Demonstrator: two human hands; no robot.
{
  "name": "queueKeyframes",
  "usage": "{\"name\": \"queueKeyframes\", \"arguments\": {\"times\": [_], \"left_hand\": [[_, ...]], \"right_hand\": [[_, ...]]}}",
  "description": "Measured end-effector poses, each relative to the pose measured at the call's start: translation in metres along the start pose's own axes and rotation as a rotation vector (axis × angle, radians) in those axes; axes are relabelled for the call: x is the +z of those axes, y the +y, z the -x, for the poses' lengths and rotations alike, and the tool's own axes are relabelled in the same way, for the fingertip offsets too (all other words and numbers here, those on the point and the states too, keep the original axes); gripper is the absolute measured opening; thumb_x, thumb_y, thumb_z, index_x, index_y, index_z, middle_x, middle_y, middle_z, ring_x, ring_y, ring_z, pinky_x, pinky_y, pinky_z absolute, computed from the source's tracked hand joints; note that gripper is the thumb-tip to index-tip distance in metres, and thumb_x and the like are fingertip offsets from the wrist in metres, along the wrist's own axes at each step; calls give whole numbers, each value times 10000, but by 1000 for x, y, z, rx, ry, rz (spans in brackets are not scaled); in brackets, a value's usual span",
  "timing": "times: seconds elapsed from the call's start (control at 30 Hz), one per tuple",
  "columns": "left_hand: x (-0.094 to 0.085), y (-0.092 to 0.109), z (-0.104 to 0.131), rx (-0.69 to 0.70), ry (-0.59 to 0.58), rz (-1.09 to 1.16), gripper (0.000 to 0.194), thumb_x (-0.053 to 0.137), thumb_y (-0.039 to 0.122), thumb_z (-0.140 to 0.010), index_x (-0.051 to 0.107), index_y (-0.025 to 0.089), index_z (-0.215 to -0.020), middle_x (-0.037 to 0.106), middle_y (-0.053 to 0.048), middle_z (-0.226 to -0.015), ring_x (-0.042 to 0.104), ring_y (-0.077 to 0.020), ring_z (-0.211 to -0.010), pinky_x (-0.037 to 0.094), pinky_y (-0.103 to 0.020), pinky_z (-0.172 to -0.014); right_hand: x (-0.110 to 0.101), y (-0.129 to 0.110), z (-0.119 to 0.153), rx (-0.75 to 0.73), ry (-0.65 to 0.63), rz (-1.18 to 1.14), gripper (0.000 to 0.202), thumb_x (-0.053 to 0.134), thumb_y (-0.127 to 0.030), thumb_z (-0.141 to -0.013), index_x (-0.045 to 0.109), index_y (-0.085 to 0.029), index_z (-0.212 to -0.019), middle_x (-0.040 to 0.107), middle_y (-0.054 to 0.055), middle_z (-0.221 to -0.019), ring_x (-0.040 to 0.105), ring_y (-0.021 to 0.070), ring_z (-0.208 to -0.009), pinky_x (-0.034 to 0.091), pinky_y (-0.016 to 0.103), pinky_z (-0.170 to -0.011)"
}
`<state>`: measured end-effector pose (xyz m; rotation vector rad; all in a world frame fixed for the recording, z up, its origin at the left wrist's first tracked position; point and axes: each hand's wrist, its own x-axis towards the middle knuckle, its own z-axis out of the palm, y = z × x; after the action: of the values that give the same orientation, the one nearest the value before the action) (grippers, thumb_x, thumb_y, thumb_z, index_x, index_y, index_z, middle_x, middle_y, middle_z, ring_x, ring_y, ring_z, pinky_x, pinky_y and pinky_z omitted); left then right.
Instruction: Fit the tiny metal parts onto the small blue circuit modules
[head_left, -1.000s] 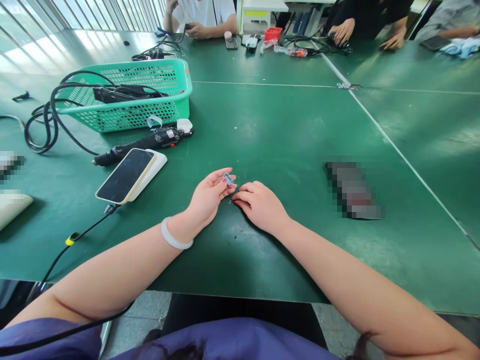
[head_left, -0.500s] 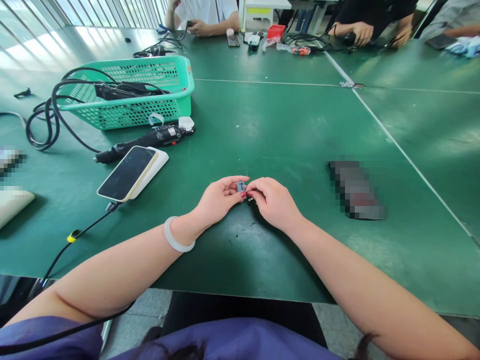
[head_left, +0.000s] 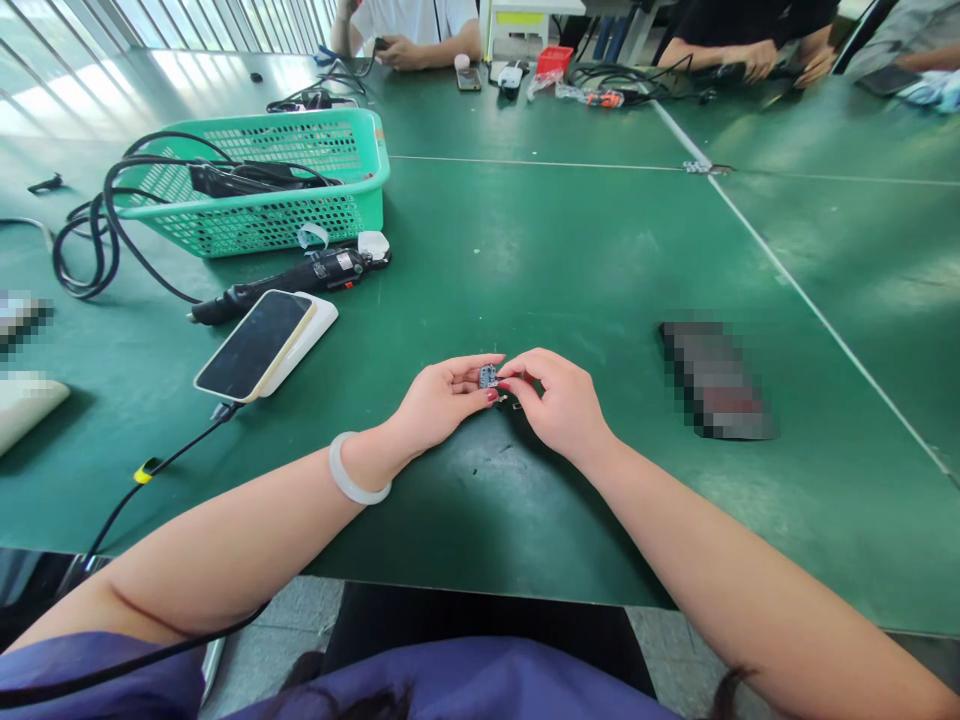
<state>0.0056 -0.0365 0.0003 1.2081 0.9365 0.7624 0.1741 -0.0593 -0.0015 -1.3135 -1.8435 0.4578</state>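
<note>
A small blue-grey piece that looks like a circuit board [head_left: 487,377] is held between the thumb and fingers of my left hand [head_left: 441,392], low over the green table. From the other side my right hand [head_left: 553,392] meets it, thumb and forefinger pinched together at the board's right edge. Whatever lies in that pinch is too small to make out. Tiny pale bits [head_left: 516,404] show just below the fingertips; whether they are held or lie on the table, I cannot tell.
Left of my hands, a phone [head_left: 256,345] rests on a white block, with a cable at its lower end. Behind it lie a black electric screwdriver [head_left: 292,282] and a green basket [head_left: 259,212] of cables. A blurred dark object [head_left: 716,380] lies right. Several people sit across the table [head_left: 525,250].
The board and both sets of fingertips have shifted slightly right. My right fingers have changed their pinch, and more of the board's face shows.
</note>
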Motion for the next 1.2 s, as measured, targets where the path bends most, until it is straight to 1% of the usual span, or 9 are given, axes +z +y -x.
{"name": "queueKeyframes", "arguments": {"times": [0.1, 0.2, 0.37, 0.5, 0.6, 0.77, 0.87, 1.03, 1.2], "left_hand": [[-1, -2, -1, 22, -27, -25, 447, 689, 174, -730, 633, 192, -1174, 684, -40, -945, 637, -139, -842, 480, -352, -911], [-2, -5, -1, 20, -43, -55, 456, 672, 200, -753, 618, 208, -1207, 687, -48, -988, 642, -151, -856, 480, -367, -910], [-3, -6, -1, 37, -45, -108, 477, 668, 232, -762, 604, 234, -1234, 692, -41, -984, 641, -159, -857, 478, -374, -906], [-2, -4, 1, 32, -23, -132, 468, 668, 244, -764, 610, 231, -1228, 691, -33, -933, 633, -148, -811, 484, -366, -880], [-1, -2, 1, 28, -5, -113, 443, 667, 249, -767, 626, 210, -1207, 688, -28, -880, 628, -135, -764, 493, -351, -855], [1, 0, 2, 20, -9, -78, 402, 654, 219, -781, 639, 193, -1182, 705, -40, -915, 640, -128, -773, 510, -333, -856], [1, 1, 1, -22, 9, -42, 353, 617, 200, -812, 647, 177, -1162, 716, -52, -937, 654, -120, -775, 524, -322, -863], [1, 2, -1, -83, 47, 60, 342, 599, 196, -828, 642, 158, -1165, 724, -62, -945, 670, -117, -769, 541, -314, -856], [1, 1, 0, -72, 34, 44, 345, 610, 223, -825, 644, 170, -1164, 726, -58, -952, 676, -123, -785, 535, -330, -881]], "right_hand": [[1, 1, 0, 97, 30, -79, 93, 592, -170, -814, 664, -212, -772, 656, -7, -757, 561, 128, -670, 443, 275, -639], [4, 2, 0, 172, 53, -127, 91, 606, -187, -796, 667, -213, -734, 653, -9, -732, 558, 131, -653, 442, 280, -634], [7, 3, 1, 198, 62, -126, 91, 600, -204, -792, 658, -215, -722, 645, -11, -707, 548, 133, -633, 437, 282, -621], [6, 1, 2, 171, 57, -73, 126, 572, -218, -820, 638, -212, -713, 632, -7, -698, 534, 130, -625, 421, 273, -600], [4, 0, 2, 115, 28, 17, 153, 539, -235, -847, 618, -209, -719, 618, 1, -702, 529, 134, -632, 415, 278, -604], [1, -2, 3, 32, -11, 138, 150, 515, -211, -855, 582, -203, -722, 619, 17, -738, 551, 151, -700, 419, 288, -644], [1, -4, 4, 12, -27, 156, 156, 511, -204, -860, 583, -204, -722, 624, 22, -747, 559, 158, -713, 427, 293, -655], [1, -6, 4, -25, -12, 141, 129, 513, -220, -870, 631, -215, -820, 660, 28, -800, 582, 169, -747, 456, 308, -693], [1, -4, 4, -46, -1, 130, 167, 505, -206, -874, 645, -220, -784, 659, 25, -775, 588, 169, -743, 464, 307, -690]]}}
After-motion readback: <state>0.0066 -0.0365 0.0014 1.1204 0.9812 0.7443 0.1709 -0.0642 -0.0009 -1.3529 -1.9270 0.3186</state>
